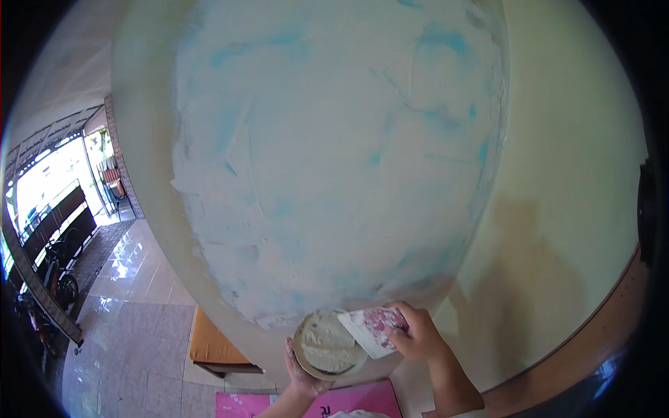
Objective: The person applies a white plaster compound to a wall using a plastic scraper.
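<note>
My left hand (305,380) grips a round bowl (297,354) from below and from its left side. Pale, thick putty (326,340) lies inside with a ridged surface. My right hand (419,336) is closed on a flat, wide putty scraper (371,331), whose pinkish-red face is smeared with white. Its left edge lies over the bowl's right rim; whether it touches the putty I cannot tell. Beyond both hands stands a wall (334,174) coated in uneven white filler, with light-blue patches showing through.
A wooden stool with an orange-tan top (217,346) stands left of the bowl. Below my hands lies a pink sheet (254,404). Grey tiled floor (132,341) stretches left toward a gate and parked motorbikes (59,282). A plain cream wall (557,174) adjoins on the right.
</note>
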`<state>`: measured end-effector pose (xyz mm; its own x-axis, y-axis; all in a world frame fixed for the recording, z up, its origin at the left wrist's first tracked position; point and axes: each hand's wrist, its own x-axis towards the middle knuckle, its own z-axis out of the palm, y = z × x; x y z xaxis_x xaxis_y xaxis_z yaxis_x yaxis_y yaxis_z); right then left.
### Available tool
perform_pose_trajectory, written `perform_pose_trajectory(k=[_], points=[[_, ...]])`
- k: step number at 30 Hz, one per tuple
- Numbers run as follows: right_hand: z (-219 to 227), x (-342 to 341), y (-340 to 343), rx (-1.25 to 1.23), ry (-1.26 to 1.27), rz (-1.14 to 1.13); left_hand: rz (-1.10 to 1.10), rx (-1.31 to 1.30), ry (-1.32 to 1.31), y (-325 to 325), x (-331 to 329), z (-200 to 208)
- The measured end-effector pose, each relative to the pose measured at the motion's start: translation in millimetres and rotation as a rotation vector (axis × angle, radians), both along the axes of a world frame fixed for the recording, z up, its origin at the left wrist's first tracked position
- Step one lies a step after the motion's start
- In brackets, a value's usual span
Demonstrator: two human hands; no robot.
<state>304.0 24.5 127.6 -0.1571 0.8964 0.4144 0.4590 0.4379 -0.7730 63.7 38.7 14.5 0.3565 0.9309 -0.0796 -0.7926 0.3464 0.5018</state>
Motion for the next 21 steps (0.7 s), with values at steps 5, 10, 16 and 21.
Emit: perform_pose_trajectory(k=[5, 10, 16, 21], points=[[-3.0, 4.7, 18.5, 0.004, -0.045, 0.028, 0.009, 0.055, -0.097, 3.6, 25.3, 9.0], [-25.8, 8.5, 27.0, -0.023, -0.131, -0.001, 0.09, 0.09, -0.053, -5.4, 53.5, -4.1], [-58.1, 22.1, 31.2, -0.121, 0.058, 0.195, 0.167, 0.015, -0.12, -15.9, 71.4, -23.5], [-92.5, 30.4, 37.8, -0.116, 0.375, 0.257, 0.191, -0.046, -0.263, -28.0, 70.8, -21.5]])
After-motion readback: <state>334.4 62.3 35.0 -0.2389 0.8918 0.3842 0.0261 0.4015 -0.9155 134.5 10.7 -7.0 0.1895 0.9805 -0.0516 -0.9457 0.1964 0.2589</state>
